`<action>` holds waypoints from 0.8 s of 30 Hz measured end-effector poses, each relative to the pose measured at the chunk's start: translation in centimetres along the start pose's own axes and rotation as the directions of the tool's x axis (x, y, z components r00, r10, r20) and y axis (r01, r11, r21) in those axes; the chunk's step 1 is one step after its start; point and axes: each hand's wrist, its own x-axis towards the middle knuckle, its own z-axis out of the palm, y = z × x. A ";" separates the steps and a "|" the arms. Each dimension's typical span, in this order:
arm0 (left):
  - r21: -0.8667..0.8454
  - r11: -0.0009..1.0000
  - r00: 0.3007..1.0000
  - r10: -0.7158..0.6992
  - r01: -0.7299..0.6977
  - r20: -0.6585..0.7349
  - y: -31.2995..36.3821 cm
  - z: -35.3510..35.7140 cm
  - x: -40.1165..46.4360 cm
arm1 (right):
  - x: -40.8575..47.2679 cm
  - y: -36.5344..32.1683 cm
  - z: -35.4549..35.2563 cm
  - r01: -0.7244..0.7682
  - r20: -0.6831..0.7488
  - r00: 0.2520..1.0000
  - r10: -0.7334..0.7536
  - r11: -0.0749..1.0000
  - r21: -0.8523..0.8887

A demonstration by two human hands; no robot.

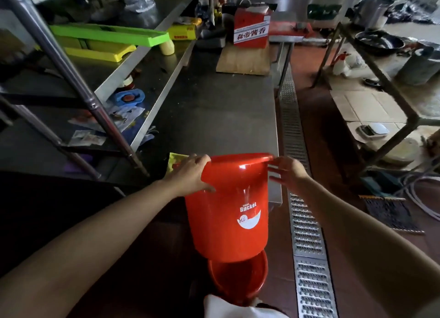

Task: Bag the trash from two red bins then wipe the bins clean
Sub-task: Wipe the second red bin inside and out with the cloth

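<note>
Steel counter (214,117), left hand (190,175) gripping red "Bucket" bin (228,222) — right hand (288,175) spread, touching rim

2 bare forearms (107,222); hands (192,175) ungloved, sleeveless.

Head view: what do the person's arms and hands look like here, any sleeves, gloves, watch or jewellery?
Both forearms are bare from the frame's lower edge to the wrists; no sleeves show. The left hand and the right hand wear no gloves. No watch, bracelet or ring is visible, though the picture is slightly blurred, so a thin ring could be missed. A bit of white cloth at the bottom edge may be clothing.
</note>
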 end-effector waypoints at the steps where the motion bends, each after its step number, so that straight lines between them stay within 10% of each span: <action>1: -0.005 1.000 1.000 0.023 -0.023 -0.012 -0.6 0.5 -1.7 | 0.5 0.1 0.0 -0.043 -0.002 0.999 0.043 0.999 0.009; 9: 0.287 0.867 0.907 0.422 -0.408 0.015 -2.0 6.2 -13.0 | 0.7 5.9 2.7 -0.331 -0.003 0.928 0.373 0.820 -0.466; 24: 0.302 0.821 0.776 0.245 -0.485 0.581 -13.6 13.9 -28.7 | -11.6 21.6 15.1 0.006 -0.059 0.993 -0.100 0.550 -0.835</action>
